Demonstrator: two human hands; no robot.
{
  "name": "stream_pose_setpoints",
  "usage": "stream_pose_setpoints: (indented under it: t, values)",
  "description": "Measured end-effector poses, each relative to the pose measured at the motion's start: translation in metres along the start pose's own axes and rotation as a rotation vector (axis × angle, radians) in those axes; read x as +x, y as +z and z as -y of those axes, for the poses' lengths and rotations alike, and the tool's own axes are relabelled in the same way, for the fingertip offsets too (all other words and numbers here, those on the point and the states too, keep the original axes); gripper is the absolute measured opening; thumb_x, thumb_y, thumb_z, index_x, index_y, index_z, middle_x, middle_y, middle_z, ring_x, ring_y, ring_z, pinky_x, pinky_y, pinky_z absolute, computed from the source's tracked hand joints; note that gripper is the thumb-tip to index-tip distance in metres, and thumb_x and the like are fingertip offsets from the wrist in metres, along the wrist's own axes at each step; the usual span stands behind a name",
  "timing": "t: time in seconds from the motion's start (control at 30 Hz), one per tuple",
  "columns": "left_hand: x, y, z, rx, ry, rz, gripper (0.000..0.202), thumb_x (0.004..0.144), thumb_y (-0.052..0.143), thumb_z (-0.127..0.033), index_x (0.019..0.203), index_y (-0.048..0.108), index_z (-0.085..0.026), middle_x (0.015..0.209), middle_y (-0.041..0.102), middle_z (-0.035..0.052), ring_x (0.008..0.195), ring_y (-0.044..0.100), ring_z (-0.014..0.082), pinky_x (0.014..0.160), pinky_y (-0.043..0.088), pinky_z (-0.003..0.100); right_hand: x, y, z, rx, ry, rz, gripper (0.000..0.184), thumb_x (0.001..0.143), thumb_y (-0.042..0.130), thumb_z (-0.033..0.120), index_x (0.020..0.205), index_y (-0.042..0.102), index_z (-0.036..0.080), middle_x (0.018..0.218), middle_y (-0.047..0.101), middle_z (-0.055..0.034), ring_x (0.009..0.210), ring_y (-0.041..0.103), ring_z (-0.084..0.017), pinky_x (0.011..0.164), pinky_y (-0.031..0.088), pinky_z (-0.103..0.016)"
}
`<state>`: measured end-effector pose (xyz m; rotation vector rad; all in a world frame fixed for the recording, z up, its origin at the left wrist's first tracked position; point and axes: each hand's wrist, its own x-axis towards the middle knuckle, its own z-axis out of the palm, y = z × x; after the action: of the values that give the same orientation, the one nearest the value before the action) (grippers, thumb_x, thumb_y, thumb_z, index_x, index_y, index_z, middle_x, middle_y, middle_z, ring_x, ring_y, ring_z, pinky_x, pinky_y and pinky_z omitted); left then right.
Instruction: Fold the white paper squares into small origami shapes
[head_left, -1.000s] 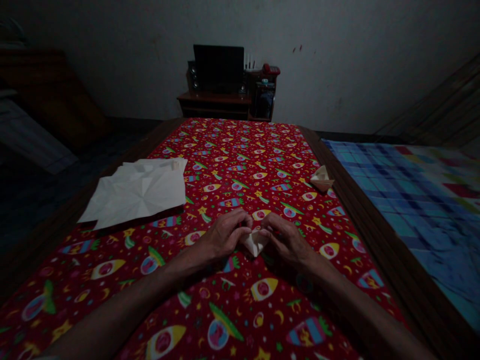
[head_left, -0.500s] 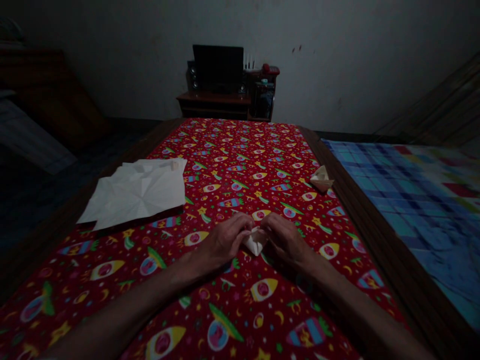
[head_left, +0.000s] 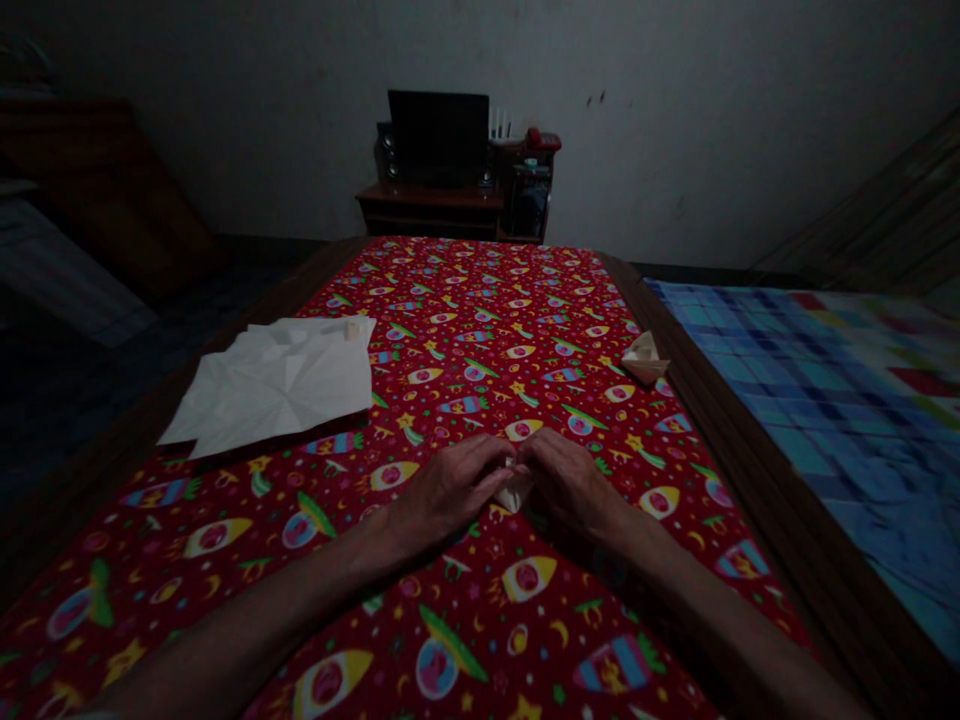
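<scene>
Your left hand (head_left: 448, 492) and right hand (head_left: 571, 486) seemingly pinch the folded paper (head_left: 516, 492), right of the creased sheet (head_left: 277, 385): light, crushable, hold its edges.

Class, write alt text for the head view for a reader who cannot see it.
The left hand and right hand together pinch a small folded white paper on a red rocket-print cloth. A creased white sheet lies farther left; another folded paper piece sits near the cloth's right edge.
</scene>
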<state>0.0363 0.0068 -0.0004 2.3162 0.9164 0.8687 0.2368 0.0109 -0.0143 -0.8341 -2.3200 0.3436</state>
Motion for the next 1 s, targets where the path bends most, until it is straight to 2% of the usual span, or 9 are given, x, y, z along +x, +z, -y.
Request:
stream_pose_setpoints:
  t: [0.23, 0.33, 0.47, 0.73, 0.8, 0.9, 1.0]
  values:
    - [0.002, -0.003, 0.001, 0.006, -0.033, -0.012, 0.008, 0.086, 0.052, -0.014, 0.082, 0.059, -0.016, 0.079, 0.062, 0.0012, 0.075, 0.059, 0.0128, 0.069, 0.046, 0.023, 0.001, -0.003, 0.007, -0.041, -0.016, -0.02, 0.01, 0.086, 0.038, 0.012, 0.085, 0.044, 0.02, 0.078, 0.05, -0.0047, 0.068, 0.045, -0.017, 0.058, 0.036, -0.028]
    - [0.002, -0.003, 0.005, -0.02, -0.08, -0.051, 0.009, 0.084, 0.053, -0.012, 0.08, 0.06, -0.017, 0.077, 0.062, -0.0001, 0.072, 0.059, 0.0121, 0.068, 0.046, 0.023, 0.003, -0.005, 0.008, 0.029, 0.09, -0.065, 0.007, 0.088, 0.039, 0.019, 0.083, 0.042, 0.021, 0.075, 0.049, -0.0031, 0.065, 0.044, -0.016, 0.058, 0.036, -0.028]
    - [0.003, -0.001, 0.007, -0.012, -0.108, -0.085, 0.009, 0.084, 0.054, -0.012, 0.079, 0.059, -0.017, 0.076, 0.062, -0.0008, 0.071, 0.058, 0.0119, 0.068, 0.045, 0.023, 0.004, -0.007, 0.008, 0.121, 0.203, -0.095, 0.015, 0.093, 0.037, 0.028, 0.08, 0.041, 0.022, 0.071, 0.048, -0.0014, 0.062, 0.043, -0.014, 0.056, 0.036, -0.027]
    - [0.0, -0.001, 0.006, 0.063, -0.029, 0.011, 0.009, 0.089, 0.049, -0.016, 0.084, 0.056, -0.017, 0.081, 0.059, 0.0011, 0.076, 0.056, 0.013, 0.069, 0.044, 0.023, -0.006, -0.004, -0.001, -0.085, 0.064, 0.013, 0.009, 0.091, 0.037, 0.02, 0.083, 0.041, 0.021, 0.073, 0.049, -0.0026, 0.063, 0.044, -0.015, 0.056, 0.036, -0.028]
    - [0.0, -0.002, 0.004, 0.084, -0.023, 0.033, 0.009, 0.09, 0.048, -0.016, 0.085, 0.056, -0.016, 0.082, 0.058, 0.0019, 0.078, 0.056, 0.0135, 0.07, 0.044, 0.024, -0.008, -0.003, -0.001, -0.118, 0.051, 0.034, 0.007, 0.091, 0.037, 0.019, 0.091, 0.044, 0.02, 0.077, 0.052, -0.0038, 0.066, 0.047, -0.016, 0.059, 0.038, -0.028]
    - [0.0, -0.002, 0.001, 0.11, 0.011, 0.051, 0.009, 0.09, 0.048, -0.015, 0.087, 0.056, -0.015, 0.084, 0.059, 0.0035, 0.079, 0.056, 0.0146, 0.071, 0.045, 0.025, -0.008, -0.004, 0.001, -0.183, 0.032, 0.052, 0.019, 0.091, 0.04, 0.02, 0.109, 0.046, 0.018, 0.088, 0.057, -0.0075, 0.075, 0.051, -0.018, 0.065, 0.04, -0.03]
    - [0.0, -0.002, 0.0, 0.134, 0.035, 0.054, 0.01, 0.09, 0.047, -0.015, 0.086, 0.056, -0.015, 0.082, 0.059, 0.0036, 0.077, 0.055, 0.0147, 0.069, 0.045, 0.025, -0.008, -0.007, 0.002, -0.242, -0.021, 0.095, 0.015, 0.091, 0.04, 0.02, 0.1, 0.052, 0.018, 0.082, 0.055, -0.0068, 0.07, 0.048, -0.018, 0.058, 0.037, -0.028]
